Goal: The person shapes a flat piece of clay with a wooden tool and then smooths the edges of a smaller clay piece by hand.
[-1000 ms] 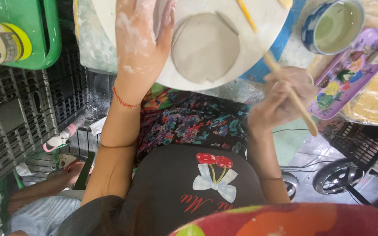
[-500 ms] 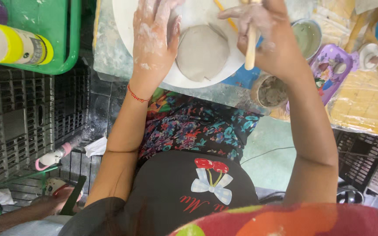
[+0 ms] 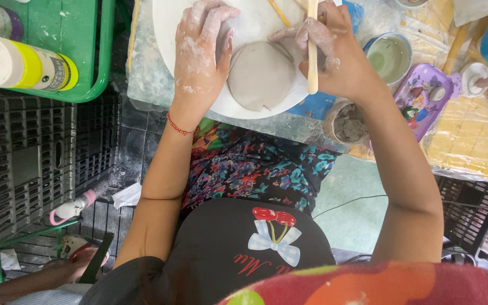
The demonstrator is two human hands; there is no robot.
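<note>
The person sits over a white round board (image 3: 170,34) on which a flat disc of grey clay (image 3: 261,74) lies, roughly round, with a small notch at its near edge. The left hand (image 3: 201,53), dusted white with dried clay, lies open and flat on the board, its fingers spread loosely and its thumb side touching the left rim of the clay disc. A thin red string bracelet (image 3: 179,127) circles that wrist.

The right hand (image 3: 334,51) is closed around a slender wooden modelling stick (image 3: 312,48), which it holds nearly upright in the view, the lower end reaching down past the right edge of the disc. Its fingertips press at the upper right rim of the clay. A second thin wooden stick (image 3: 278,12) lies slantwise on the board above the disc.

Just right of the hand stands a blue-rimmed cup of cloudy greenish water (image 3: 390,56), and beside it a purple paint palette (image 3: 427,99) with dabs of colour. Below the cup sits a small pot of grey slip (image 3: 350,125). Off to the left, a green plastic tray (image 3: 80,51) holds a white bottle with a yellow band (image 3: 21,66), lying on its side. Black plastic crates (image 3: 24,169) are stacked below the tray.
</note>
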